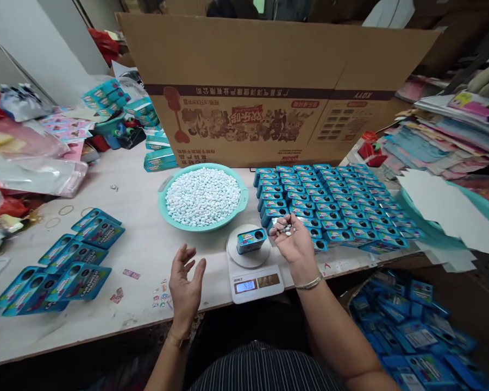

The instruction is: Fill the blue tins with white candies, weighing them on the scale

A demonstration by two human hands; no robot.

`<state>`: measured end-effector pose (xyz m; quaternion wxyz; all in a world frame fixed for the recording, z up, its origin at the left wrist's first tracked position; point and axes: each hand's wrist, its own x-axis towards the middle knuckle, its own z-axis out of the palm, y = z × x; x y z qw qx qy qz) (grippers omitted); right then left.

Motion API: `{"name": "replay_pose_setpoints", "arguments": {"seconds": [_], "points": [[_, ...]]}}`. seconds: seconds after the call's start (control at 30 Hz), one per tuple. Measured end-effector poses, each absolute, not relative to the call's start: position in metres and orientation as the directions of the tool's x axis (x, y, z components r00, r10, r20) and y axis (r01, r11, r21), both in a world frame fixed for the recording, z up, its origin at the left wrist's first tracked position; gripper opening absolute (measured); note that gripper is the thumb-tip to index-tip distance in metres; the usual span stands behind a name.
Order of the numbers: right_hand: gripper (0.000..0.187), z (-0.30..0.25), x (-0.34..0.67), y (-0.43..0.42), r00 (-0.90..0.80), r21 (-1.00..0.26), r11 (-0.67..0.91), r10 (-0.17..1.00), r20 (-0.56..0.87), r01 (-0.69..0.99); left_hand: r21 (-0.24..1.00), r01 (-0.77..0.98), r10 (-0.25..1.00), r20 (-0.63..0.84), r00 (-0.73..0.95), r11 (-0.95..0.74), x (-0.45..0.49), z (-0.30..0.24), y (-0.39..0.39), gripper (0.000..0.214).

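Observation:
On the round pan of a white digital scale (269, 288) stands one blue candy box (244, 243), a dark round hole in its top. Its display is lit, the digits hard to read. To the right, my right hand (295, 250) is palm up, fingers curled round several small white candies (287, 230). Left of the scale, my left hand (187, 279) holds nothing, its fingers apart and slightly bent. Behind the scale sits a turquoise basin (163, 213) heaped with white candies (204, 195). Rows of blue boxes (330, 206) stand right of it, partly behind my right hand.
A large cardboard carton (244, 65) rises behind the basin. Several more blue boxes (85, 279) lie at the left. Below the table's right edge, a carton holds a pile of blue boxes (419, 336). Stacked printed sheets (427, 141) stand at the far right.

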<state>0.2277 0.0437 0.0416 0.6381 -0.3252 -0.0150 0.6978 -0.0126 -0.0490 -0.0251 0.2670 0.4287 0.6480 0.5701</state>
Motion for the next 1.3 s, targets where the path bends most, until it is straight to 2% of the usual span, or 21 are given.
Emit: {"name": "replay_pose_setpoints", "arguments": {"seconds": [0.2, 0.37, 0.53, 0.63, 0.73, 0.93, 1.17, 1.3], "points": [[0.031, 0.048, 0.217, 0.055, 0.003, -0.456, -0.208, 0.908, -0.418, -0.865, 0.972, 0.234, 0.892, 0.121, -0.436, -0.017, -0.007, -0.030, -0.049, 0.054], [0.032, 0.054, 0.212, 0.057, 0.021, -0.455, -0.191, 0.907, -0.420, -0.870, 0.922, 0.342, 0.946, 0.259, -0.197, -0.182, 0.014, -0.015, -0.030, 0.053], [0.034, 0.059, 0.205, 0.058, 0.057, -0.446, -0.169, 0.892, -0.449, -0.879, 0.811, 0.457, 0.912, 0.411, -0.002, -0.365, 0.035, -0.007, 0.000, 0.062], [0.034, 0.060, 0.199, 0.059, 0.093, -0.499, -0.145, 0.902, -0.421, -0.855, 0.732, 0.536, 0.895, 0.430, 0.114, -0.420, 0.048, -0.006, 0.019, 0.066], [0.032, 0.057, 0.192, 0.058, 0.154, -0.597, -0.098, 0.922, -0.356, -0.796, 0.679, 0.594, 0.896, 0.396, 0.198, -0.432, 0.060, -0.007, 0.033, 0.057], [0.032, 0.049, 0.183, 0.055, 0.303, -0.808, 0.031, 0.935, -0.185, -0.588, 0.690, 0.597, 0.910, 0.356, 0.212, -0.409, 0.069, -0.006, 0.039, 0.035], [0.033, 0.041, 0.174, 0.052, 0.352, -0.883, 0.122, 0.934, -0.052, -0.453, 0.699, 0.582, 0.908, 0.362, 0.212, -0.415, 0.070, -0.007, 0.038, 0.034], [0.032, 0.042, 0.174, 0.056, 0.364, -0.864, 0.150, 0.931, -0.040, -0.480, 0.699, 0.587, 0.909, 0.369, 0.193, -0.408, 0.071, -0.008, 0.040, 0.031]]}}
